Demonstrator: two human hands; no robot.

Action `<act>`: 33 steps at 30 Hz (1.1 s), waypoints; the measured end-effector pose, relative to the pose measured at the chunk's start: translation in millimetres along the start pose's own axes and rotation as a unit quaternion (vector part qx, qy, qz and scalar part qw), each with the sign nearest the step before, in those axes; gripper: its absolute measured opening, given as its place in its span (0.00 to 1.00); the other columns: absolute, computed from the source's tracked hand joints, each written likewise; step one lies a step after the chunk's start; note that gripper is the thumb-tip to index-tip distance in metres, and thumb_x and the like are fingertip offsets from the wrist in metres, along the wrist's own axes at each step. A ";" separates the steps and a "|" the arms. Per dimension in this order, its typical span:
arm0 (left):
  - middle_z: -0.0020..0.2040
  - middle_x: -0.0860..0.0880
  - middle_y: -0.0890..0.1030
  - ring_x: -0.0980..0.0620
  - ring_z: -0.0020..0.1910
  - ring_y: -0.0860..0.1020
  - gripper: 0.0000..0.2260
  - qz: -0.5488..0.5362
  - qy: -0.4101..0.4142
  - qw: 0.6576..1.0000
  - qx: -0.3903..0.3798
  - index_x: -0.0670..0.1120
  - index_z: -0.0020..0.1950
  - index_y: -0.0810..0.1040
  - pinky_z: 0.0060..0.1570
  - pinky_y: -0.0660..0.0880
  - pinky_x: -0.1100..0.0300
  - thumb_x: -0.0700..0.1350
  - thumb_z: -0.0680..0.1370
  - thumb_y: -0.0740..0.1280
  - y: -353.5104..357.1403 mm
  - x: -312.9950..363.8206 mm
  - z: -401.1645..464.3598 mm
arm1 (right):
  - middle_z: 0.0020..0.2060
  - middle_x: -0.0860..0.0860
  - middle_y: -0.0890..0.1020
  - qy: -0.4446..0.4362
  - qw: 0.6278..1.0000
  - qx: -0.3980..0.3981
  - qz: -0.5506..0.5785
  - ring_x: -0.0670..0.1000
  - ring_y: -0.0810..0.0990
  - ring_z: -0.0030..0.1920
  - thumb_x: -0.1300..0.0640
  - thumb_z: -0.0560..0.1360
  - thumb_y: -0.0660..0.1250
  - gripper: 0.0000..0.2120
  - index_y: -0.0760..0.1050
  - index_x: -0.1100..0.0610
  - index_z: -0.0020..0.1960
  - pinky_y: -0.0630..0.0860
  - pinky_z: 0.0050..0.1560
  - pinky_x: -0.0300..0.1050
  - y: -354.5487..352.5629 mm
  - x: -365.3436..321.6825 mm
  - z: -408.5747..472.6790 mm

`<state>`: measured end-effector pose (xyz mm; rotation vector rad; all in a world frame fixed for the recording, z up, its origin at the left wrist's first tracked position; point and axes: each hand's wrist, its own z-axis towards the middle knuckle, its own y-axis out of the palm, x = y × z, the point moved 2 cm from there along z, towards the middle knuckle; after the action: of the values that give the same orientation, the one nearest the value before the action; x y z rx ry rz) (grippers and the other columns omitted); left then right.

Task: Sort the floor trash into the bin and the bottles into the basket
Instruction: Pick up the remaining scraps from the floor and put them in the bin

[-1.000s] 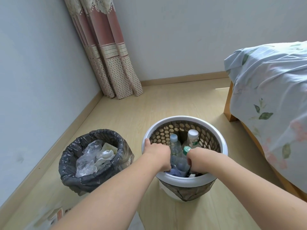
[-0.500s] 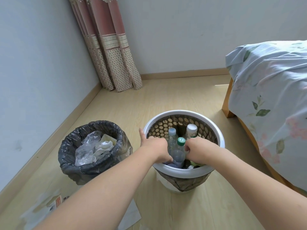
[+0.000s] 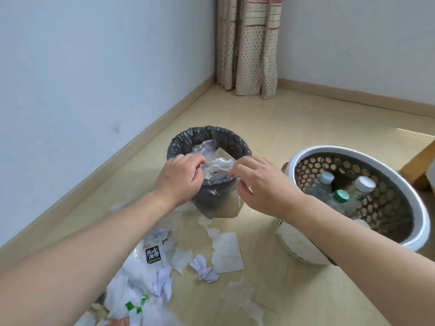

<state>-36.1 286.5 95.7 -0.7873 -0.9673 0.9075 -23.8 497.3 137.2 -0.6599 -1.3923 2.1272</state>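
A bin [image 3: 209, 135] lined with a black bag stands on the floor, holding white wrappers and clear plastic [image 3: 216, 162]. My left hand [image 3: 179, 178] and my right hand [image 3: 259, 182] both curl over its near rim, one at each side, and grip it. To the right stands a white-rimmed woven basket [image 3: 353, 150] with three capped bottles inside: a pale-blue-capped bottle [image 3: 326, 178], a green-capped bottle [image 3: 341, 196] and a white-capped bottle [image 3: 364, 184]. Torn paper [image 3: 227, 252], a crumpled scrap [image 3: 203, 270] and a wrapper with a black label [image 3: 153, 254] litter the floor in front of the bin.
A grey wall with a skirting board [image 3: 141, 135] runs along the left. A patterned curtain [image 3: 247, 43] hangs in the far corner. A wooden bed leg [image 3: 421, 165] shows at the right edge behind the basket.
Both hands left the basket's rim and moved left to the bin's near rim. The view swung left and down, so the floor litter now shows.
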 end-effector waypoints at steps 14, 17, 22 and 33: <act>0.56 0.51 0.78 0.49 0.58 0.76 0.12 -0.039 -0.104 0.947 -0.303 0.51 0.61 0.77 0.52 0.72 0.56 0.46 0.79 0.60 109.0 -71.4 -160.7 | 0.62 0.54 0.69 0.205 0.868 -0.452 -0.025 0.58 0.73 0.61 0.42 0.72 0.67 0.31 0.62 0.57 0.67 0.69 0.49 0.48 231.4 -13.7 -66.8; 0.58 0.49 0.77 0.47 0.58 0.76 0.14 -0.022 -0.098 0.922 -0.373 0.51 0.63 0.74 0.50 0.69 0.56 0.52 0.78 0.62 139.5 -44.0 -164.2 | 0.61 0.54 0.69 0.197 0.870 -0.449 -0.049 0.57 0.72 0.60 0.42 0.71 0.68 0.32 0.62 0.57 0.66 0.68 0.47 0.48 243.4 -3.8 -80.9; 0.56 0.43 0.75 0.40 0.55 0.76 0.11 0.142 0.023 0.872 -0.468 0.46 0.60 0.73 0.44 0.63 0.53 0.47 0.79 0.61 164.5 -26.4 -169.4 | 0.55 0.55 0.76 0.178 0.868 -0.463 0.033 0.58 0.77 0.56 0.56 0.78 0.60 0.10 0.68 0.55 0.58 0.69 0.44 0.47 258.2 -3.3 -90.6; 0.37 0.46 0.83 0.51 0.29 0.76 0.06 -0.286 -0.342 0.806 -0.388 0.39 0.50 0.74 0.32 0.71 0.60 0.40 0.78 0.62 89.0 -59.4 -131.7 | 0.28 0.55 0.77 0.301 0.767 -0.536 0.184 0.54 0.76 0.26 0.65 0.70 0.53 0.09 0.71 0.58 0.39 0.74 0.29 0.41 194.3 -7.4 -40.4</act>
<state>43.5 249.6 -49.5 -0.7553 -2.1643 0.1950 -21.4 452.9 -56.4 -1.9576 -2.0757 0.8988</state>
